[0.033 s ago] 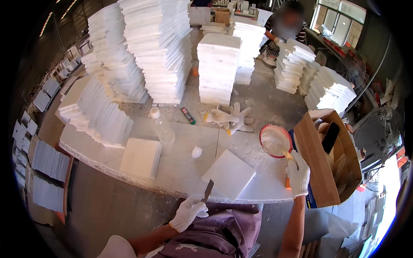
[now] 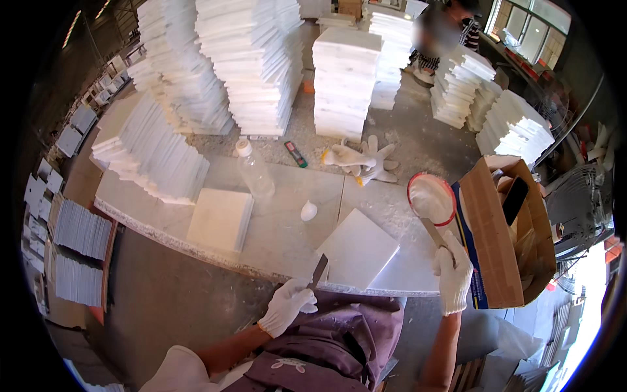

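Observation:
My left hand (image 2: 289,306), in a white knit glove, grips a thin dark blade (image 2: 318,272) that points up over the table's front edge. My gloved right hand (image 2: 453,271) is closed round a flat scraper (image 2: 432,232), whose far end meets the near rim of a red-rimmed bowl (image 2: 418,189). White paste or powder coats the bowl's inside. Between my hands a square white tile (image 2: 361,251) lies turned cornerwise, one corner near the front edge. Beyond it stands a small white teardrop-shaped nozzle or bulb (image 2: 309,210).
White tiles (image 2: 221,222) lie stacked left, beside a clear bottle (image 2: 255,171). Tall tile stacks (image 2: 243,72) rise behind. Spare gloves (image 2: 362,160) and a green-and-black tool (image 2: 296,154) lie mid-table. An open carton (image 2: 491,242) stands right of the bowl. Another person (image 2: 460,29) sits beyond.
The scraper in my right hand has drawn back from inside the bowl to its near rim. My left hand still holds the blade in much the same place. The whole view has shifted slightly.

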The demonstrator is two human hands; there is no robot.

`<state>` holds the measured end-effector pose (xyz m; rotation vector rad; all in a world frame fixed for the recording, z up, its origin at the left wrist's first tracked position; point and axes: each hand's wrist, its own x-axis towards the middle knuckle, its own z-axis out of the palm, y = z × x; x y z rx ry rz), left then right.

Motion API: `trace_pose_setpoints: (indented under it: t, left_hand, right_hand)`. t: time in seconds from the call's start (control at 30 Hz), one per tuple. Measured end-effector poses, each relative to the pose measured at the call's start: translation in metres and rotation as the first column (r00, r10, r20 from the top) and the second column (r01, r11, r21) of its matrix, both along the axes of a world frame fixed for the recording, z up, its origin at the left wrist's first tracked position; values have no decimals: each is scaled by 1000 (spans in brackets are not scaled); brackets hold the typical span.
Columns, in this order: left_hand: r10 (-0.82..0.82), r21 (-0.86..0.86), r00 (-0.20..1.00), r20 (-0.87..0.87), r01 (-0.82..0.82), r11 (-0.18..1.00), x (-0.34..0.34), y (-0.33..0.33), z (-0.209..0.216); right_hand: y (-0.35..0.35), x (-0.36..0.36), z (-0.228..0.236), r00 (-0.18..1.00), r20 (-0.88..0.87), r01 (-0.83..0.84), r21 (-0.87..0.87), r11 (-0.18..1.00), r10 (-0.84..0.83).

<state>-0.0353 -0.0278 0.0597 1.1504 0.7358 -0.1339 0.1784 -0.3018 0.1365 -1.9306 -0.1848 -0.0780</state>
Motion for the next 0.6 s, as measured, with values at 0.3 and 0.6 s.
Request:
trace_pose_setpoints:
  t: [0.3,0.6]
  left_hand:
    - [153,114,988,-26,-149,982,-3,24,-10]
    - [137,197,982,-131,-110,974,-4,28,-7]
  right_hand:
    - [116,-143,-74,885,-425,-40,334,942,189]
    - [150,-129,-112,938,-233,-291,-119,949,258]
